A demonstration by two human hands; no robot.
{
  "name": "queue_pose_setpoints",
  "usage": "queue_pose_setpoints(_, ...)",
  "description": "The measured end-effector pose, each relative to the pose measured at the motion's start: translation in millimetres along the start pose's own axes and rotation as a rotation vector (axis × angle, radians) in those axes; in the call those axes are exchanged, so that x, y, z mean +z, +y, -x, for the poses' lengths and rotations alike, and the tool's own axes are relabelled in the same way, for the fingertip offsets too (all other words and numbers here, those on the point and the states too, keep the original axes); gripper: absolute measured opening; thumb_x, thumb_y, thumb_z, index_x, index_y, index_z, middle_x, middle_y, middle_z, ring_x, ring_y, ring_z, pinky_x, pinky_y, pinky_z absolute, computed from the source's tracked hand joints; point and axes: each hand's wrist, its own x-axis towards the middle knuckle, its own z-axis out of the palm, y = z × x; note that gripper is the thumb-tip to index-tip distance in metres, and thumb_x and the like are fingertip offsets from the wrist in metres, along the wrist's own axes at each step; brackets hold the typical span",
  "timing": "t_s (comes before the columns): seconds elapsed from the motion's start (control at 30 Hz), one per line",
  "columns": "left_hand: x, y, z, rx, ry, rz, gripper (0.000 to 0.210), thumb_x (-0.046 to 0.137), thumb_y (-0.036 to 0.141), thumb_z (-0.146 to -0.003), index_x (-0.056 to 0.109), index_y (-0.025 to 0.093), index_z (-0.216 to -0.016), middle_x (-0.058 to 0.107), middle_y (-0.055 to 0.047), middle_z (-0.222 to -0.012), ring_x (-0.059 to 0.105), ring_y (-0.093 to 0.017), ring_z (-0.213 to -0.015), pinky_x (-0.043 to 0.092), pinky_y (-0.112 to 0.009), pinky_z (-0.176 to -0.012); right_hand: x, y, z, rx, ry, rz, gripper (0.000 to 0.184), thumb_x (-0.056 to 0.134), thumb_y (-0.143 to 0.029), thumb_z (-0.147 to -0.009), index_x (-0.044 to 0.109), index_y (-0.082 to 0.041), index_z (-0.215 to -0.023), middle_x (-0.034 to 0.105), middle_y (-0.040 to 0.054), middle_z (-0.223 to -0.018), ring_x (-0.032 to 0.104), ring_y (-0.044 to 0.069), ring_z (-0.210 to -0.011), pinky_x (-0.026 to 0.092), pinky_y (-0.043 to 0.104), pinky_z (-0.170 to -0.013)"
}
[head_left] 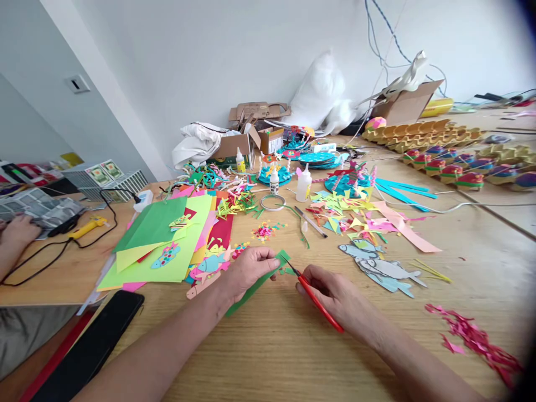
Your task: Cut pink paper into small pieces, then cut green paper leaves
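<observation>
A strip of green paper is pinched between the thumb and fingers of my left hand, its long end trailing toward me below the wrist. Red-handled scissors are gripped in my right hand. Their blade tips meet the far end of the strip. Small green snippets lie on the table just under the tips. Beyond my hands is a little heap of pink and red paper bits. Cut-out paper fish lie left of my left hand, and grey-blue fish cut-outs lie to the right.
Coloured paper sheets are stacked at left, near a black phone. Glue bottles and a tape roll stand farther back. Painted egg cartons line the right. Red scraps lie front right. Another person's hand is at far left.
</observation>
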Motion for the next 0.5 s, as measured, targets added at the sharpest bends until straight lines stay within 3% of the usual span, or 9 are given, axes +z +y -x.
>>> queue_pose_setpoints(0.5, -1.9, -6.7, -0.6, -0.001, -0.035, 0.045, 0.019, 0.057, 0.03, -0.069, 0.053, 0.013, -0.063, 0.051, 0.002, -0.058, 0.047, -0.009, -0.057, 0.035, -0.022, -0.06, 5.1, 5.6, -1.3, -0.043, 0.014, 0.022, 0.031, 0.034, -0.042, -0.082, 0.043, -0.019, -0.062, 0.045, -0.0032, -0.053, 0.038, 0.011, -0.049, 0.027, 0.022, -0.045)
